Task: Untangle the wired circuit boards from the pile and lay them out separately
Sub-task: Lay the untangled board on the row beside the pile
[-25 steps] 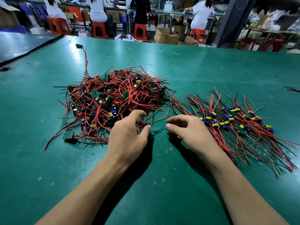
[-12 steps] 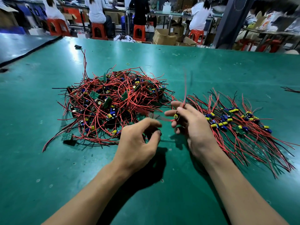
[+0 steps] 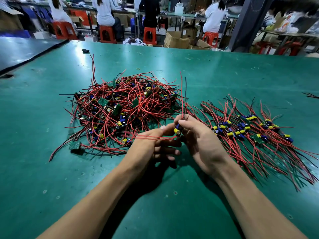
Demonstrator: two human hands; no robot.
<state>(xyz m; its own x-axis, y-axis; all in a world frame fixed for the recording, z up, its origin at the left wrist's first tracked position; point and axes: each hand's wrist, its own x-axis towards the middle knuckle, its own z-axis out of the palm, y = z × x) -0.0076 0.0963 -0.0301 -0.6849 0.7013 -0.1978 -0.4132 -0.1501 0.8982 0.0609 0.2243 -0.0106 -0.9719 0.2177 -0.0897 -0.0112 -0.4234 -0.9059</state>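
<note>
Pinching small green circuit board with yellow capacitor (image 3: 177, 131), right hand (image 3: 202, 144) curls round it; red leads (image 3: 150, 137) run left across loosely extended left hand (image 3: 151, 149), grip unclear; tangled red-wire pile (image 3: 124, 109) ahead-left; laid-out row of wired boards (image 3: 250, 130) just right, right hand nearer.

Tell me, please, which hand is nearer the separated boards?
Right. The right hand sits left of the separated boards; the left hand is farther left, by the tangled pile.
</note>
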